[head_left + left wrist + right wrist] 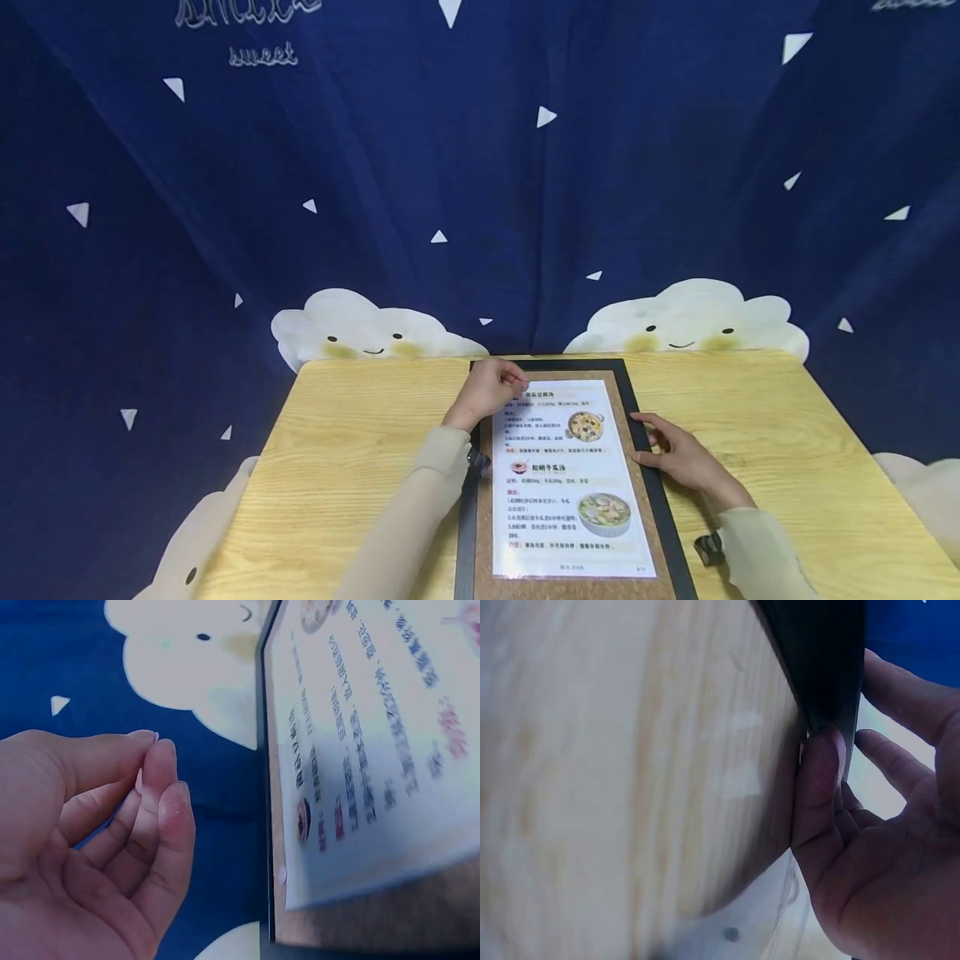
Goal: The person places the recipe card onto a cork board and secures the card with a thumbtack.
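A corkboard in a black frame stands in the middle of the table. On its cork face lies a glossy recipe sheet with printed soup pictures. Over the sheet's upper left corner is my left hand, palm partly visible in the left wrist view. Its thumb and index fingertips meet; whether something tiny sits between them is hidden. A small pale spot shows beside the sheet's edge. At the frame's right side, my right hand grips the edge, thumb against the black border and fingers on its other side.
The light wood table spreads to both sides of the board. Behind it hangs a dark blue curtain with white triangles and smiling clouds. Dark bands sit at the wrists over pale sleeves.
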Motion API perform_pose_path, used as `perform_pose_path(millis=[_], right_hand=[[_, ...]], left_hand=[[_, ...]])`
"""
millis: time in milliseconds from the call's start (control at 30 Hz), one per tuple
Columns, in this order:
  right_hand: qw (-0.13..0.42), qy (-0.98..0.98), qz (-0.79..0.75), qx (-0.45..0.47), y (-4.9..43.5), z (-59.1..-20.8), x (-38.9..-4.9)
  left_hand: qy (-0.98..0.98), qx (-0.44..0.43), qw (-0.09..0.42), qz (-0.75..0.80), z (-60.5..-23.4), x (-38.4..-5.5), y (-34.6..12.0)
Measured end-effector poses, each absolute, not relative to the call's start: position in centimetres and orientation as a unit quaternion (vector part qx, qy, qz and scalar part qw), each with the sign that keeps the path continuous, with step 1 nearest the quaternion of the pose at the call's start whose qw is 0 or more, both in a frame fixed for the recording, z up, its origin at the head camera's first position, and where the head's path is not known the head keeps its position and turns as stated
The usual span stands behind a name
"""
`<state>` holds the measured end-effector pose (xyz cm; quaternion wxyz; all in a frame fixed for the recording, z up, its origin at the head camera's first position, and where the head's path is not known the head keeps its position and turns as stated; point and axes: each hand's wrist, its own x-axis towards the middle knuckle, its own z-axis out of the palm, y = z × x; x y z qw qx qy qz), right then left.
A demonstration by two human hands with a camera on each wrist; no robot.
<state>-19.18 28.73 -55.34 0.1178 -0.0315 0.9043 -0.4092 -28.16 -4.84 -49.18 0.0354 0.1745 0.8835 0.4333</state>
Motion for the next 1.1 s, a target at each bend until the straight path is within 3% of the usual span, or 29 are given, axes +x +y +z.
perform_pose_path(millis=[433,1100], right_hand=[[0.111,0.902,-0.416,-0.038,28.5,-55.5,-19.1],[0.110,0.906,-0.408,-0.023,28.3,-55.7,-18.8]], left_hand=[[0.860,0.130,0.099,0.484,-50.4,-31.2,0.7],[0.909,0.091,0.108,0.391,-52.8,-33.7,6.3]])
